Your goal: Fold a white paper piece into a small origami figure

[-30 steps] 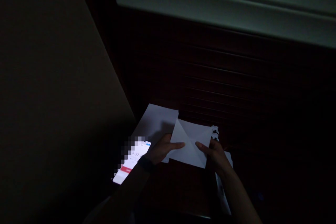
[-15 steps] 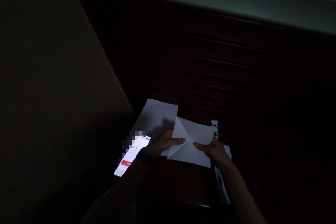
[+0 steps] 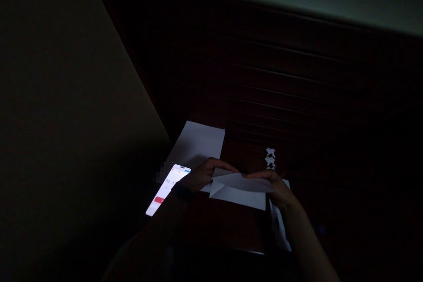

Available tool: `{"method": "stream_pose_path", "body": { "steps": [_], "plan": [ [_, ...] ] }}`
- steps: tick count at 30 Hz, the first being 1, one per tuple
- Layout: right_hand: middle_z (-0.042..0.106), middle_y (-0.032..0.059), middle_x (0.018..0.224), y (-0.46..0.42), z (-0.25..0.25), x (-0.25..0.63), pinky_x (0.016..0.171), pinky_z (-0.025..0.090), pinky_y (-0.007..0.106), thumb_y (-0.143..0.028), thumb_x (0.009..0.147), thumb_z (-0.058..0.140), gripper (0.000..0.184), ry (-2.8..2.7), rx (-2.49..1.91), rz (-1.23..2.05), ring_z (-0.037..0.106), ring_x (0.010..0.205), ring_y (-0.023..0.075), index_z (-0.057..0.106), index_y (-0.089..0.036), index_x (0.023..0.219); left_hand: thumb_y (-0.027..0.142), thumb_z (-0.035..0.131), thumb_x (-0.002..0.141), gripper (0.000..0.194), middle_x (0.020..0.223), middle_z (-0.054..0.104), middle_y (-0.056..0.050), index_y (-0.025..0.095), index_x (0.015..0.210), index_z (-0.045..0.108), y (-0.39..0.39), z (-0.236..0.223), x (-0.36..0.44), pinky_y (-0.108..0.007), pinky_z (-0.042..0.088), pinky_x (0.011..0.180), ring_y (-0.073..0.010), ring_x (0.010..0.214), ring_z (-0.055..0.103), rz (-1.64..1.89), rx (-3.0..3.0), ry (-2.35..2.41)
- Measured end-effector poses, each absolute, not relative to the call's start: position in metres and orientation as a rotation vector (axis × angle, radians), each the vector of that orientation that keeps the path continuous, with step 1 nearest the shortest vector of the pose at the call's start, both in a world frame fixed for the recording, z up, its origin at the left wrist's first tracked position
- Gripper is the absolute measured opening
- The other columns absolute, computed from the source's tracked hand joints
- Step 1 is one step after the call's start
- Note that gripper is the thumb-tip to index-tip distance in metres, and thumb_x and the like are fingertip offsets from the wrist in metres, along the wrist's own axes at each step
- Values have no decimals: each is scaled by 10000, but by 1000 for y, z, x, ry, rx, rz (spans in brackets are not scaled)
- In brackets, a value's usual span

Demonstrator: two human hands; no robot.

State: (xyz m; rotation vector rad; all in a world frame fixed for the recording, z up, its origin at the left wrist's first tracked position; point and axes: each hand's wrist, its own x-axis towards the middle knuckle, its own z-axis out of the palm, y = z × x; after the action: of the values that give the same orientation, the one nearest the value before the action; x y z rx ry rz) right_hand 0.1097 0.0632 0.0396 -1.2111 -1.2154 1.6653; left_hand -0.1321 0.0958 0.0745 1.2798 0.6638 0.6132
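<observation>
A white sheet of paper with crease lines is bent over between my two hands, its far part curling towards me above the near part. My left hand, a dark band at its wrist, grips the paper's left side with fingers along the upper edge. On the right side, my right hand pinches the same sheet, fingers reaching towards the middle. Both thumbs are mostly hidden. Larger blank white paper lies behind my left hand. Beside my left wrist is a lit phone with a timer on its screen.
Small folded white paper pieces lie in a row beyond my right hand. More white paper is partly hidden by my right forearm. The dark wooden tabletop has its near edge below. A pale panel rises at left. The room is dim.
The sheet was spread flatter with both thumbs on its middle; now its far part is lifted and bent towards me. My fingers have moved to the upper edge.
</observation>
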Motion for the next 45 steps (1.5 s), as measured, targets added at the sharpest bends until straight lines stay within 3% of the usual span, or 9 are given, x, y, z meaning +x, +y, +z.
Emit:
{"method": "stream_pose_path", "body": {
  "steps": [5, 8, 11, 18, 24, 28, 34, 41, 45],
  "plan": [
    [703, 56, 834, 65, 43, 100, 585, 456, 290, -235, 635, 654, 205, -1039, -1282, 1377, 624, 676, 200, 714, -208, 829, 300, 571, 762, 409, 1115, 577, -107, 209, 1154, 500, 100, 64, -122, -400, 456, 796, -239, 943, 579, 828, 899, 658],
    [680, 47, 949, 64, 48, 87, 687, 467, 324, -236, 664, 628, 250, -1048, -1305, 1030, 616, 818, 232, 693, -223, 905, 440, 500, 794, 493, 1131, 555, -150, 217, 1222, 398, 102, 57, -113, -449, 437, 831, -262, 983, 566, 954, 702, 603],
    [658, 41, 1012, 60, 50, 75, 791, 452, 360, -248, 715, 563, 271, -1150, -1321, 876, 590, 922, 246, 673, -229, 961, 408, 551, 774, 480, 1146, 549, -123, 254, 1201, 392, 100, 55, -108, -449, 433, 842, -251, 1008, 553, 1057, 684, 610],
    [602, 26, 1121, 52, 49, 61, 905, 396, 394, -203, 720, 555, 339, -1382, -1235, 1068, 538, 1037, 243, 625, -261, 1046, 335, 646, 695, 325, 993, 637, -112, 115, 931, 608, 103, 43, -106, -357, 468, 783, -236, 901, 594, 1218, 924, 927],
    [444, 51, 1302, 52, 62, 62, 941, 360, 410, -229, 566, 749, 804, -1285, -971, 1398, 428, 1164, 253, 376, -289, 1276, 339, 673, 658, 323, 937, 672, -96, 124, 897, 639, 107, 41, -109, -352, 477, 771, -231, 853, 621, 1276, 1034, 1046],
    [652, 77, 984, 59, 44, 60, 727, 477, 370, -371, 679, 665, 511, -990, -1185, 1363, 614, 862, 238, 515, -222, 1145, 332, 685, 643, 287, 895, 683, -76, 142, 856, 652, 105, 43, -108, -350, 490, 731, -231, 821, 628, 1142, 1145, 1031],
    [680, 59, 737, 63, 14, 66, 600, 465, 317, -441, 663, 656, 324, -937, -1367, 1256, 613, 671, 217, 669, -153, 811, 307, 699, 627, 267, 880, 682, -71, 146, 833, 643, 102, 42, -102, -331, 500, 698, -217, 789, 631, 1062, 1174, 976],
    [677, 71, 799, 61, 18, 64, 655, 474, 345, -402, 691, 647, 296, -891, -1276, 1374, 620, 720, 226, 651, -155, 854, 335, 662, 673, 557, 827, 675, -45, 205, 1183, 480, 100, 48, -105, -301, 500, 647, -207, 758, 635, 1181, 1174, 1043],
    [662, 63, 903, 62, 30, 57, 708, 478, 372, -369, 701, 648, 435, -908, -1161, 1378, 621, 792, 226, 543, -212, 1092, 337, 661, 676, 601, 766, 674, -36, 214, 1221, 438, 99, 47, -105, -294, 494, 611, -207, 711, 638, 1124, 1228, 1047]
  ]
}}
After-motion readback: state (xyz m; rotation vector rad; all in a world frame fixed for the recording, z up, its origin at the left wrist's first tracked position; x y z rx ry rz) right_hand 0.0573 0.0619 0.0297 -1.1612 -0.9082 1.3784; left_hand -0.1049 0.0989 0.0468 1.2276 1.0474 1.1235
